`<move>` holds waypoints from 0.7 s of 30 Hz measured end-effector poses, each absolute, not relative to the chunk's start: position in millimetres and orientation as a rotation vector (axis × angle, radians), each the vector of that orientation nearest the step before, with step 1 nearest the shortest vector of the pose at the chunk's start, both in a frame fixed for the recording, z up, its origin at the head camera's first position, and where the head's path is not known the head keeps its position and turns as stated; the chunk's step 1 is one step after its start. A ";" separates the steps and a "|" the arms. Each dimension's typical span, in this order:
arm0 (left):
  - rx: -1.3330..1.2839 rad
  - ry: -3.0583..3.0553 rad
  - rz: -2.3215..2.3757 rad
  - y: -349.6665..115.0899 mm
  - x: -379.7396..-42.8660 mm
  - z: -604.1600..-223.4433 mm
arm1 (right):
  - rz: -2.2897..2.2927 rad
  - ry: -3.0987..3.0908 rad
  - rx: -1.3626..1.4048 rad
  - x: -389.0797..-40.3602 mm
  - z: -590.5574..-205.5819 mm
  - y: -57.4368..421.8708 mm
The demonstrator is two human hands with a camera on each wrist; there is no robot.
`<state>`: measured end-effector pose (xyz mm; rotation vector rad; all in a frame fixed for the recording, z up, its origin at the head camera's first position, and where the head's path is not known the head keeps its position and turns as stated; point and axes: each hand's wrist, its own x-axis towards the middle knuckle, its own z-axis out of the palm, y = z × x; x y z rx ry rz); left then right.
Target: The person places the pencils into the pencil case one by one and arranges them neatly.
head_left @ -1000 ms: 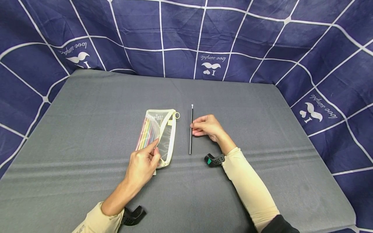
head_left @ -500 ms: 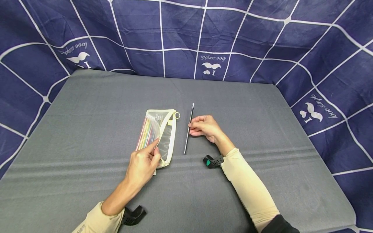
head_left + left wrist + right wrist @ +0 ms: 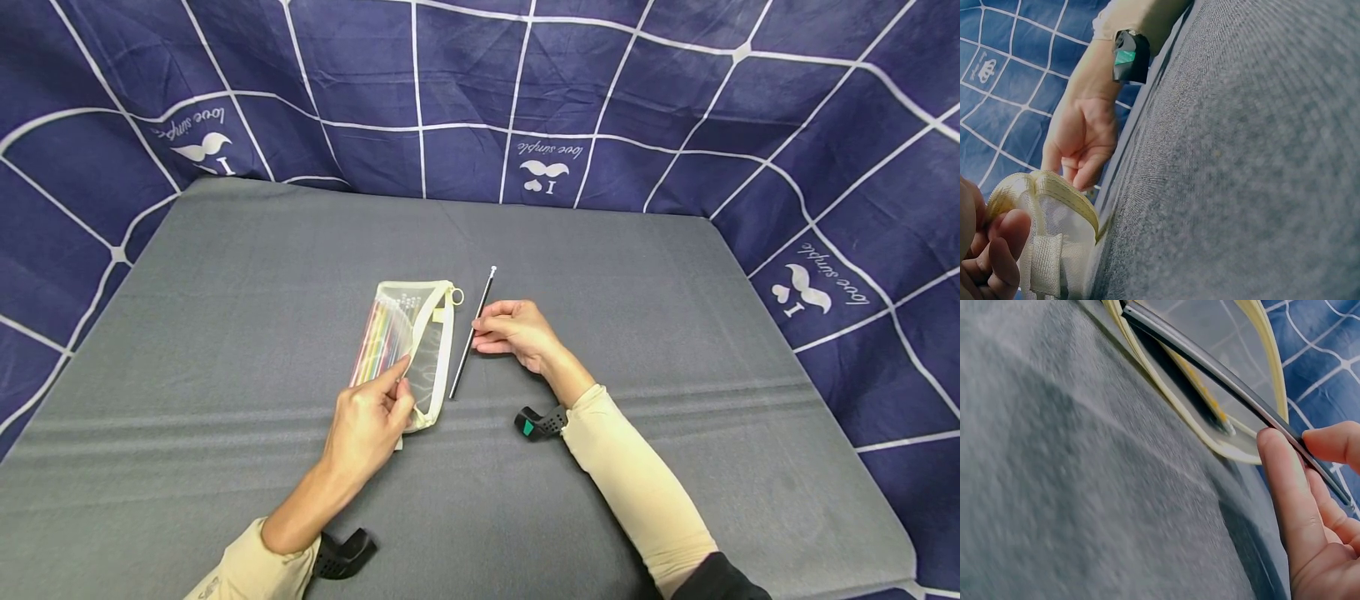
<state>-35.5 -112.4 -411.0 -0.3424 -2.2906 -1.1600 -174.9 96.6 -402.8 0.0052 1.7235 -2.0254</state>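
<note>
A cream-edged, see-through mesh zip pouch (image 3: 447, 354) lies left of centre, its mouth spread apart on the right side. My left hand (image 3: 367, 421) pinches the near part of its opening edge between thumb and index finger. Inside rest several coloured sticks (image 3: 381, 337), side by side. Just right of the pouch, my right hand (image 3: 519, 335) pinches a slim black pen-like stick (image 3: 462, 362) around its middle. The stick slants, its pale-tipped end pointing away and its lower end beside the zip edge. In the right wrist view, the stick (image 3: 1210, 369) crosses in front of the gaping pouch mouth (image 3: 1282, 381).
Grey cloth (image 3: 645, 283) covers the table. A dark blue curtain (image 3: 465, 92) with white lines hangs behind and along the sides. Each wrist wears a black camera mount (image 3: 542, 423). A round zip-pull ring (image 3: 457, 296) sits at the pouch's far corner.
My right hand has moved left towards the pouch with the black stick, which has tilted from nearly straight to slanted, lower end to the left. My left hand and the pouch have stayed put.
</note>
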 end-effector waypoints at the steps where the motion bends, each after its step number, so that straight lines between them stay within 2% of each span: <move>1: -0.343 -2.290 -1.162 -112.4 -35.5 -411.0 | -2.028 1.719 0.002 -174.3 -402.8 95.2; 21: -0.352 -2.284 -1.148 -112.1 -35.6 -410.7 | -2.007 1.599 -0.052 -154.4 -410.4 66.6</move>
